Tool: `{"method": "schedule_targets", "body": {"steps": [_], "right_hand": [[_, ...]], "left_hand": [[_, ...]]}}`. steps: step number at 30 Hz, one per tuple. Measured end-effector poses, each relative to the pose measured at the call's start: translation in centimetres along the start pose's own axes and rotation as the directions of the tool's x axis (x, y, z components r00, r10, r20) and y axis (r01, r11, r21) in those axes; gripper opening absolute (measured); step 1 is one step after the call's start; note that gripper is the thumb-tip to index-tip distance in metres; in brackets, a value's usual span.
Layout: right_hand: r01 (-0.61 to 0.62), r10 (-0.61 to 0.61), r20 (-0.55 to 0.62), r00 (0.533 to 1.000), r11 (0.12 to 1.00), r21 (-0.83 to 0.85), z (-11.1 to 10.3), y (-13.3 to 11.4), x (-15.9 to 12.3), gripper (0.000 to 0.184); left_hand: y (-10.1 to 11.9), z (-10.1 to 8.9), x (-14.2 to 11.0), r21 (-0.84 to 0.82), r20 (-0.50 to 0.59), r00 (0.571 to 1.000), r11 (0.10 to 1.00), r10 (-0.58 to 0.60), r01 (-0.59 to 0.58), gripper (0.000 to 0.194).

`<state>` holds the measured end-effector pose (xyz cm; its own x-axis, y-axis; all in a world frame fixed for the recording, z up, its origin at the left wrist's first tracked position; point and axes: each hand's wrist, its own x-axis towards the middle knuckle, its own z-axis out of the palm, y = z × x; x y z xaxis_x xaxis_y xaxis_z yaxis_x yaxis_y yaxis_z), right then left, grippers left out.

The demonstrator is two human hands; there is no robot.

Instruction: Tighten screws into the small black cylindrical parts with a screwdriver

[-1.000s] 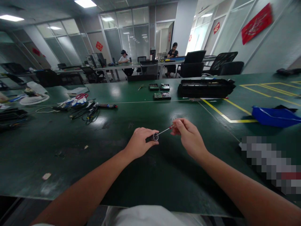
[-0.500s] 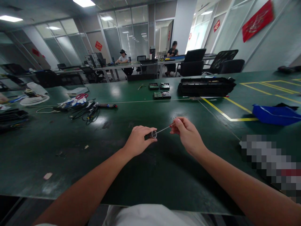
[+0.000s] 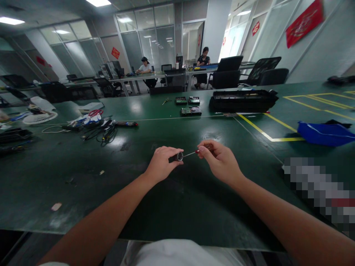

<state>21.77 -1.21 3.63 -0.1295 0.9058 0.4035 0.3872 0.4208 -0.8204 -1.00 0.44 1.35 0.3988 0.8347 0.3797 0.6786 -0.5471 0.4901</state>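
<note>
Between the thumb and fingers of my left hand (image 3: 161,166) is a short dark cylinder (image 3: 179,156), its round, metal-rimmed open end turned to the right. My right hand (image 3: 220,159) is closed around the handle of a screwdriver (image 3: 190,153), which has a thin metal shaft and a red collar. The shaft points left, and its tip is at or just inside the cylinder's open end; the exact contact is too small to tell. Both hands are just above the green table (image 3: 155,210).
Bundled black cables (image 3: 107,131) and a dark tool (image 3: 126,124) lie to the left. Circuit-board units (image 3: 191,111) and a long black housing (image 3: 244,101) stand at the back. A blue bin (image 3: 324,133) is at right. Two people sit at a far desk.
My right hand has shifted its grip, with the fingers now nearer the red collar and more of the handle showing behind them. The cylinder has moved slightly left.
</note>
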Motion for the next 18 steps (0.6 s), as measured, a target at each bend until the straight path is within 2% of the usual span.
{"method": "schedule_targets", "body": {"steps": [3,12,18], "right_hand": [[0.027,-0.028,-0.006,1.000,0.999,-0.041,0.02,0.09,-0.09,0.023],[-0.023,0.023,0.006,1.000,0.999,0.044,0.24,-0.04,-0.03,0.023],[-0.022,0.022,0.000,1.000,1.000,-0.019,0.61,-0.08,-0.34,0.023]], "left_hand": [[0.06,-0.06,0.04,-0.006,-0.009,1.000,1.000,-0.003,0.003,0.041],[0.20,-0.17,-0.07,-0.005,-0.010,1.000,1.000,-0.021,0.021,0.042],[0.22,-0.11,-0.03,-0.011,0.001,0.999,0.999,-0.041,0.041,0.041]]}}
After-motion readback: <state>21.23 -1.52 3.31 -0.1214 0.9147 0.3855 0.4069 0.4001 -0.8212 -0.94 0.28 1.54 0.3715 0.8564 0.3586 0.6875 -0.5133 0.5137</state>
